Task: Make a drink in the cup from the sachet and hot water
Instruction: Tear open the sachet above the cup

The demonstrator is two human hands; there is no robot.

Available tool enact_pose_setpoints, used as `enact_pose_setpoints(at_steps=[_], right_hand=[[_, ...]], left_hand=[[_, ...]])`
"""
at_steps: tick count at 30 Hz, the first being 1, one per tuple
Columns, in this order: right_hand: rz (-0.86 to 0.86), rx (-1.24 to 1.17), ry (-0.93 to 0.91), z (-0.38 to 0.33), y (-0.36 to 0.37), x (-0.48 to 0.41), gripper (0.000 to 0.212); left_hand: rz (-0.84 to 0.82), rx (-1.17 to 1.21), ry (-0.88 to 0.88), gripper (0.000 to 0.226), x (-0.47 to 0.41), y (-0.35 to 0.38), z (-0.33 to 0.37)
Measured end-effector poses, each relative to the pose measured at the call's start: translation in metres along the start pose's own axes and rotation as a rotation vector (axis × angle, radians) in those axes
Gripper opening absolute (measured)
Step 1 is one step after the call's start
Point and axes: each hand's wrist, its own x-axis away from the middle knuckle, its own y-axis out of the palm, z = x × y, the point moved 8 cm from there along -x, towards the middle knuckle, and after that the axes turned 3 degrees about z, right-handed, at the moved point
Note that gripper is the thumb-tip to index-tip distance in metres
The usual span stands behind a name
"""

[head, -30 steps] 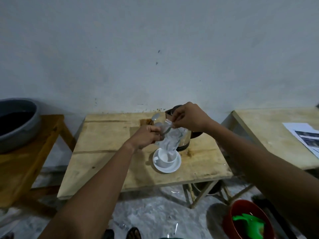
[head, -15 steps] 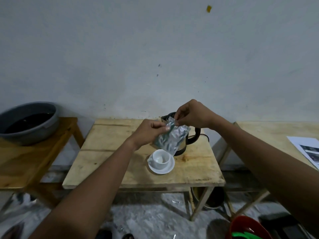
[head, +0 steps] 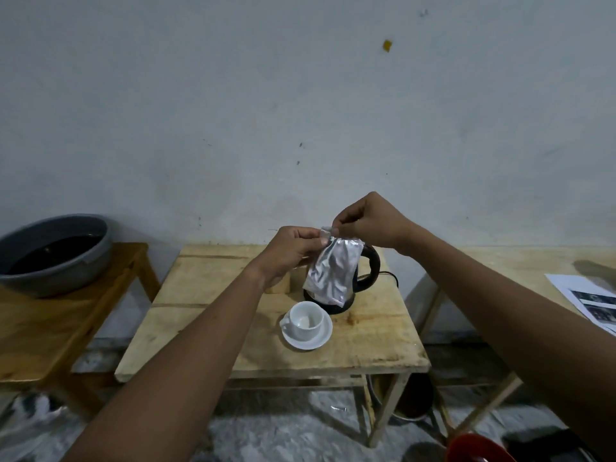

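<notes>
Both hands hold a silvery foil sachet (head: 333, 271) by its top edge, in the air above the wooden table (head: 373, 338). My left hand (head: 290, 251) pinches the top left corner. My right hand (head: 370, 221) pinches the top edge right beside it, slightly higher. The sachet hangs down in front of a black and steel electric kettle (head: 365, 278), hiding most of it. A white cup (head: 305, 321) stands on a white saucer (head: 325, 336) just below the sachet, handle to the left, with something pale in its bottom.
A grey basin (head: 56, 258) of dark liquid sits on a wooden stand at the left. A second wooden table at the right carries printed papers (head: 590, 300). A red bucket (head: 476, 450) stands on the floor at the lower right, a dark pot under the table.
The hands lifted the sachet up from over the cup and my right hand rose higher at its top edge. The view tilted up, so the table sits lower.
</notes>
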Motion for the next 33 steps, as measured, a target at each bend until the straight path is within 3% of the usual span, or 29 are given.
enact_pose_setpoints(at_steps=[4,8,11,17,28,33], right_hand=[[0.018,0.049,-0.019,-0.008,0.004,-0.012,0.008],[0.029,0.274,-0.117,-0.028,0.013,-0.021,0.019],[0.039,0.41,-0.185,-0.042,0.016,-0.029,0.011],[-0.06,0.56,-0.188,-0.058,0.037,-0.05,0.011],[0.013,0.613,-0.406,-0.073,0.073,-0.057,0.014],[-0.052,0.471,-0.231,-0.059,0.081,-0.071,0.01]], left_hand=[[0.072,-0.036,0.061,0.021,-0.004,-0.014,0.007],[0.077,-0.214,0.151,0.022,-0.007,-0.025,0.022],[0.06,-0.33,0.177,0.022,-0.009,-0.033,0.028],[0.07,-0.319,0.177,0.022,-0.016,-0.055,0.023],[0.056,-0.148,0.095,0.022,-0.02,-0.09,0.013],[0.076,-0.214,0.084,0.022,-0.027,-0.111,0.001]])
